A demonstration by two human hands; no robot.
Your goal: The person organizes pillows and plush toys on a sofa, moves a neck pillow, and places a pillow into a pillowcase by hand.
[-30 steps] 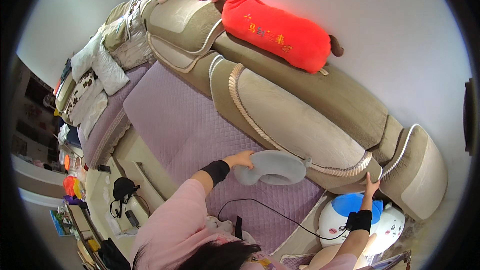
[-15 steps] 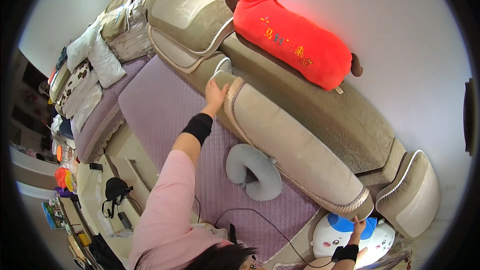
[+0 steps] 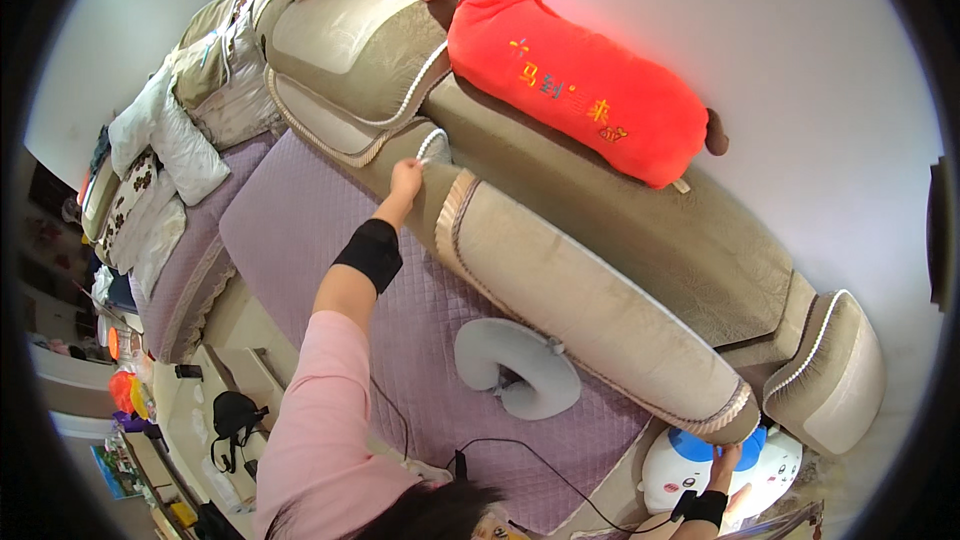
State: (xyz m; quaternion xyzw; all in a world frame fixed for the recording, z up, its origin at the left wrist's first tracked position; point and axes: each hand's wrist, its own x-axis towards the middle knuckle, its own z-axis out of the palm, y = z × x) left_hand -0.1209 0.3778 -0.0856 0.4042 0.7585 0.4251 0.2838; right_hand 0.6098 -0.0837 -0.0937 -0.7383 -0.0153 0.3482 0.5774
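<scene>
Watching remotely, I see my left hand (image 3: 406,180), fingers curled on the left end of the beige cushion (image 3: 590,295) beside the purple mat (image 3: 420,340); my right hand (image 3: 727,458) touches its right end, grip unclear.

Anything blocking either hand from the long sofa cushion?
Nothing visible. The left hand is on the long cushion's left end, the right hand at its right end. The gray neck pillow lies by its front edge and the blue-and-white plush below the right end, but neither comes between.
</scene>
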